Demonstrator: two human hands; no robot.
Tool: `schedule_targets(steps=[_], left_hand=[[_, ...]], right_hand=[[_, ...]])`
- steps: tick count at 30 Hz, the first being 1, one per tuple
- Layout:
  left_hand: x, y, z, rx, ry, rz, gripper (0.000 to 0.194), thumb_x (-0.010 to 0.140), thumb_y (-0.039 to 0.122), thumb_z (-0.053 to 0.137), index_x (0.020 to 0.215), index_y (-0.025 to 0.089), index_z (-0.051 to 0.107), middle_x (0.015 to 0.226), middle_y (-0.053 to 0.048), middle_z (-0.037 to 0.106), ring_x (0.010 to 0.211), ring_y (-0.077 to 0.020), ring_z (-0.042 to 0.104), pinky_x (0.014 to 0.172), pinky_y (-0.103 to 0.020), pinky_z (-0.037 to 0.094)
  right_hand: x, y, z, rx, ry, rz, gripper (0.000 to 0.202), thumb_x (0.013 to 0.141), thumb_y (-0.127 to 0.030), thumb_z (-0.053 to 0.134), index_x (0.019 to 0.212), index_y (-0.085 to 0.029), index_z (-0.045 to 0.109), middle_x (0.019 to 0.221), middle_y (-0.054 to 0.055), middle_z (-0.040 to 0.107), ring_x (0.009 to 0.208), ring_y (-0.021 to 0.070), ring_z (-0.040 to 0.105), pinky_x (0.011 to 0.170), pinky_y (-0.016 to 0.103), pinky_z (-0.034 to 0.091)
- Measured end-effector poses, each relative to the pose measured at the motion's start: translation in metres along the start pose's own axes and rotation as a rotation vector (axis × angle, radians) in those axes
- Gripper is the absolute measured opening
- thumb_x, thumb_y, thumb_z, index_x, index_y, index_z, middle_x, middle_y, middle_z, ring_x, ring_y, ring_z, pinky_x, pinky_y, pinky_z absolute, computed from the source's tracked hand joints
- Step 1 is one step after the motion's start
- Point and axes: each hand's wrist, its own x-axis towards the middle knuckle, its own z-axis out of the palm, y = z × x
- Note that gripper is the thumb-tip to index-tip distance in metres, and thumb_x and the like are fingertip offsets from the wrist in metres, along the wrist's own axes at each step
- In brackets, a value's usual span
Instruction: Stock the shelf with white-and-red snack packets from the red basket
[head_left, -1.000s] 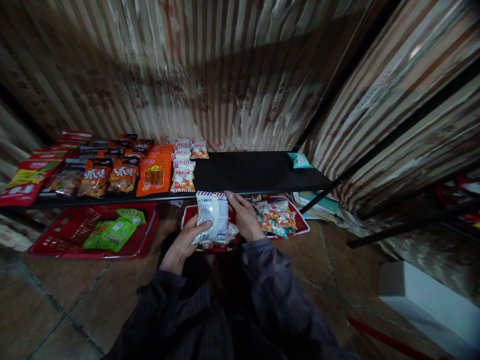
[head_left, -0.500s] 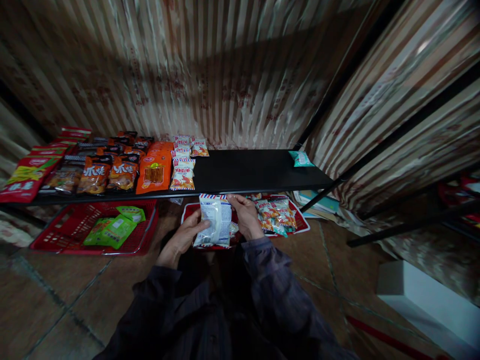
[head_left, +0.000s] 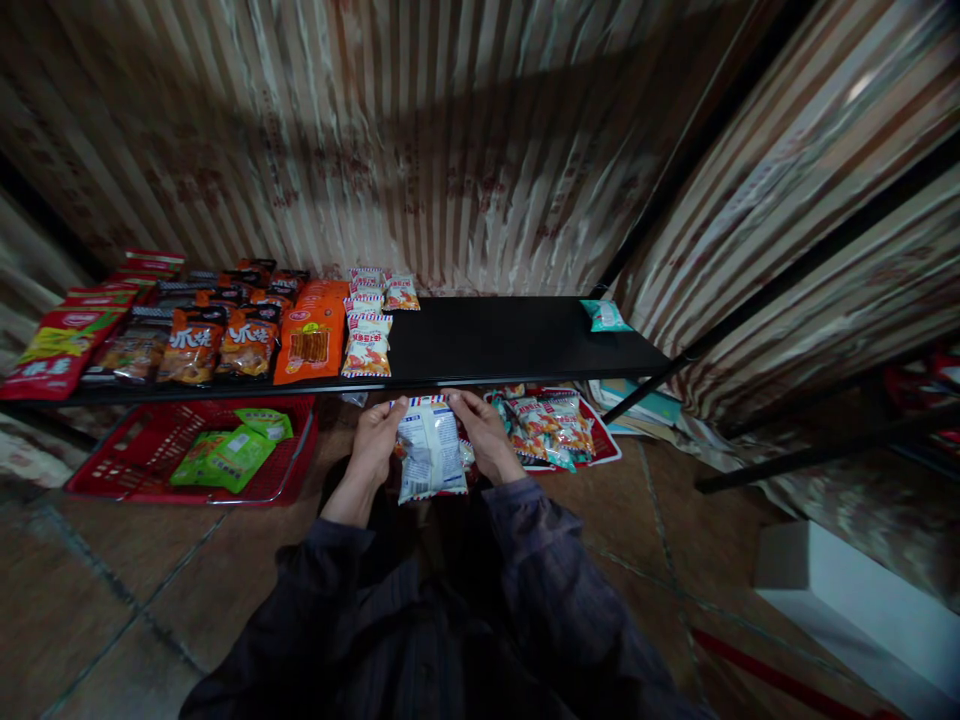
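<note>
A white snack bag (head_left: 433, 452) with a striped top edge hangs between my hands, its printed back toward me. My left hand (head_left: 376, 442) is closed on the bag's upper left corner. At the upper right corner, my right hand (head_left: 481, 432) pinches the same edge. The bag is in front of the black shelf (head_left: 487, 340). White shrimp-picture snack bags (head_left: 367, 345) stand in a column on the shelf, with one more bag (head_left: 402, 292) beside them at the back. Similar bags (head_left: 551, 425) fill a red basket (head_left: 606, 447) below the shelf.
Orange bags (head_left: 311, 345), brown-and-black packs (head_left: 191, 345) and red bags (head_left: 67, 340) line the shelf's left side. A teal bag (head_left: 606, 316) lies at its right end. Below left, another red basket (head_left: 300, 465) holds green packs (head_left: 232, 460). A white box (head_left: 847, 610) is at right.
My left hand has moved up from the bag's left side to its top left corner. The bag now hangs slightly lower and is held at both upper corners.
</note>
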Motion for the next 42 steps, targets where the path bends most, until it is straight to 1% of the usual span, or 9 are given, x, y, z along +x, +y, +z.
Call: schedule_targets(steps=[3,7,10,14,20,29,34,39,42], left_hand=[[0.003,0.001,0.000,-0.046,0.004,0.037,0.044,0.053,0.054,0.075,0.065,0.013,0.064,0.055,-0.002,0.063,0.048,-0.0107,0.054,0.050,-0.022,0.040],[0.008,0.005,-0.001,-0.058,0.067,0.028,0.042,0.052,0.051,0.076,0.063,0.013,0.061,0.052,0.001,0.060,0.042,-0.0076,0.049,0.045,-0.020,0.036],[0.013,0.008,-0.002,-0.077,0.128,0.036,0.040,0.050,0.047,0.078,0.057,0.014,0.055,0.048,0.003,0.056,0.040,-0.0056,0.045,0.043,-0.018,0.032],[0.018,0.011,-0.005,-0.139,0.173,0.060,0.039,0.049,0.042,0.078,0.056,0.014,0.052,0.046,0.006,0.052,0.039,-0.0045,0.043,0.042,-0.017,0.031],[0.020,0.018,-0.004,-0.158,0.219,0.045,0.034,0.051,0.038,0.077,0.061,0.013,0.055,0.048,0.005,0.055,0.041,-0.0055,0.047,0.045,-0.018,0.035],[0.029,0.013,-0.008,-0.102,0.223,0.047,0.030,0.058,0.037,0.071,0.059,0.016,0.051,0.042,0.008,0.046,0.038,-0.0057,0.043,0.042,-0.018,0.033],[0.031,0.013,-0.008,-0.081,0.222,0.036,0.034,0.056,0.040,0.073,0.058,0.015,0.051,0.045,0.006,0.050,0.038,-0.0055,0.043,0.043,-0.018,0.033],[0.032,0.017,-0.007,-0.073,0.215,0.038,0.037,0.053,0.043,0.076,0.058,0.015,0.052,0.046,0.006,0.051,0.039,-0.0051,0.044,0.045,-0.018,0.035],[0.031,0.020,-0.007,-0.045,0.186,0.034,0.038,0.054,0.046,0.075,0.066,0.015,0.058,0.056,0.002,0.058,0.046,-0.0069,0.051,0.049,-0.018,0.038]], right_hand=[[-0.009,0.003,-0.003,0.023,-0.074,0.051,0.035,0.069,-0.049,0.067,0.090,-0.022,0.069,0.079,-0.002,0.068,0.068,0.0112,0.056,0.062,0.021,0.042],[-0.024,0.010,-0.008,0.104,-0.155,0.177,0.037,0.067,-0.046,0.071,0.095,-0.022,0.068,0.086,0.000,0.069,0.073,0.0128,0.059,0.066,0.023,0.046],[-0.034,0.017,-0.012,0.184,-0.160,0.212,0.038,0.064,-0.041,0.075,0.097,-0.023,0.068,0.090,0.000,0.068,0.074,0.0135,0.060,0.066,0.024,0.048],[-0.041,0.026,-0.019,0.276,-0.158,0.246,0.039,0.065,-0.038,0.075,0.100,-0.025,0.067,0.091,0.000,0.068,0.074,0.0139,0.062,0.066,0.029,0.052],[-0.043,0.030,-0.021,0.273,-0.228,0.235,0.033,0.063,-0.033,0.078,0.092,-0.021,0.071,0.092,0.003,0.070,0.082,0.0171,0.065,0.078,0.035,0.053],[-0.045,0.026,-0.020,0.153,-0.268,0.265,0.045,0.058,-0.031,0.080,0.101,-0.024,0.069,0.089,0.000,0.071,0.077,0.0157,0.065,0.074,0.030,0.052],[-0.046,0.029,-0.021,0.102,-0.275,0.246,0.047,0.061,-0.031,0.078,0.106,-0.023,0.067,0.090,0.001,0.072,0.070,0.0136,0.064,0.066,0.027,0.052],[-0.047,0.028,-0.020,0.120,-0.233,0.232,0.046,0.061,-0.031,0.078,0.105,-0.024,0.067,0.091,0.000,0.072,0.071,0.0135,0.064,0.065,0.025,0.051],[-0.048,0.027,-0.018,0.153,-0.211,0.239,0.046,0.060,-0.030,0.079,0.104,-0.023,0.067,0.091,0.001,0.072,0.070,0.0132,0.063,0.064,0.025,0.051]])
